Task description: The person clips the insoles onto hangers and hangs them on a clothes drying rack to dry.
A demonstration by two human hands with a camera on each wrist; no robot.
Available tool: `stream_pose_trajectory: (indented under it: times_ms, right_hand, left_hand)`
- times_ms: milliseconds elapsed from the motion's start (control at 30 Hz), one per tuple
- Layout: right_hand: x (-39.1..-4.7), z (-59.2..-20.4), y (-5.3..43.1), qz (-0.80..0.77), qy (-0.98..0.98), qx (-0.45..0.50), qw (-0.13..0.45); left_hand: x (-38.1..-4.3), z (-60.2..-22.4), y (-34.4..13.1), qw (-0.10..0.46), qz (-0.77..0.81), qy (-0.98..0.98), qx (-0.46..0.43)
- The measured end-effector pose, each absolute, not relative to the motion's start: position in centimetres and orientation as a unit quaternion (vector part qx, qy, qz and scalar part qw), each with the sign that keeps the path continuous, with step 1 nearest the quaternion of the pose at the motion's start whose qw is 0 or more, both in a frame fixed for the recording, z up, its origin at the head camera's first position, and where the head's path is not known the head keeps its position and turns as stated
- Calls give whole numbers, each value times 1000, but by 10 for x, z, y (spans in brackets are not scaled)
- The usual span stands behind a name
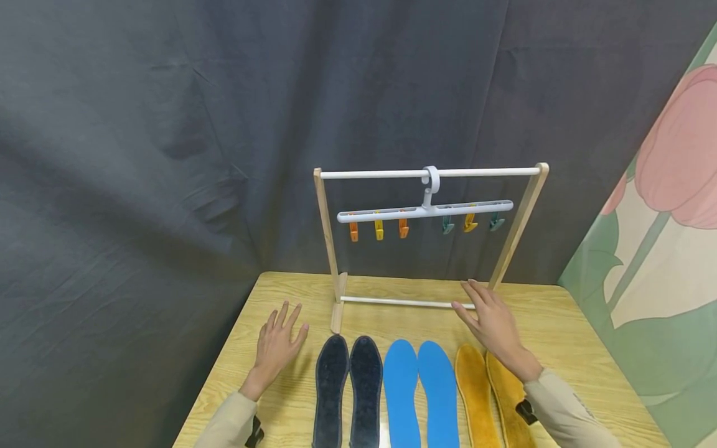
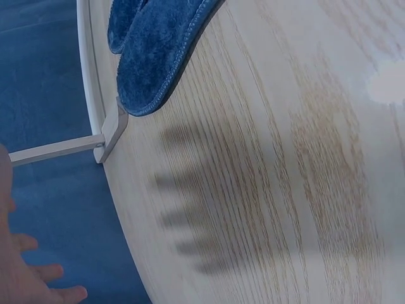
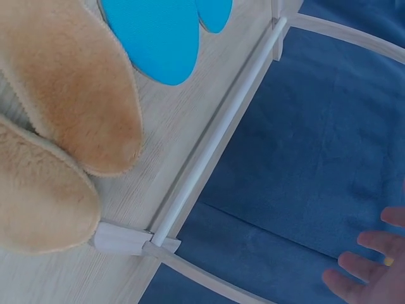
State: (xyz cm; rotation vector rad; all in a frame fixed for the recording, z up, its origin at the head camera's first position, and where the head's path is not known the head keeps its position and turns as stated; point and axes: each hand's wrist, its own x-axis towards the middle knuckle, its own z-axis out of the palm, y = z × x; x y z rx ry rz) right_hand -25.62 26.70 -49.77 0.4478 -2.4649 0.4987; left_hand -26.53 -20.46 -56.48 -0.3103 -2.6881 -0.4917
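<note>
Three pairs of insoles lie side by side on the table: dark fuzzy insoles [image 1: 332, 392], smooth blue insoles [image 1: 401, 392] and tan fuzzy insoles [image 1: 476, 395]. My left hand [image 1: 276, 343] hovers with spread fingers left of the dark pair, its shadow falling on the wood in the left wrist view. My right hand [image 1: 494, 323] is held above the tan pair, near the rack's right foot, fingers extended and holding nothing. Behind the insoles, a white clip hanger [image 1: 386, 214] hangs from the rack, with several orange, yellow and green clips [image 1: 403, 229] below its bar.
The wooden rack [image 1: 327, 230] has a white top rod and a white lower rod [image 1: 403, 302] near the table's back edge. A dark curtain [image 1: 291, 124] hangs behind the wooden table [image 1: 582, 348]. On the right stands a flower-patterned panel [image 1: 666, 249].
</note>
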Motion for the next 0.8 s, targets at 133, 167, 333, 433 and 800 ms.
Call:
stream_pose_trajectory:
  times_ms: [133,167,333,433,800]
  right_hand:
    - [-259,-498,265,191,-922,172,289]
    - [-259,-498,264,192,-922,172,289]
    - [-261,-497,261,203,-921,171,286]
    - [-261,-496,258,215,-920,170,280]
    - [-264,-494,247,242,-918,169,264]
  left_hand:
    - [-265,-565,-204,190,-181,-958,-112]
    - [-264,-566,-203,189,-182,-958,-113]
    - [-264,-568,-202,191,-177,-959,-115]
    - [-264,-570,-201,189,-179,-959,-114]
    - [-263,-575,-198,192,-194,-955,-113]
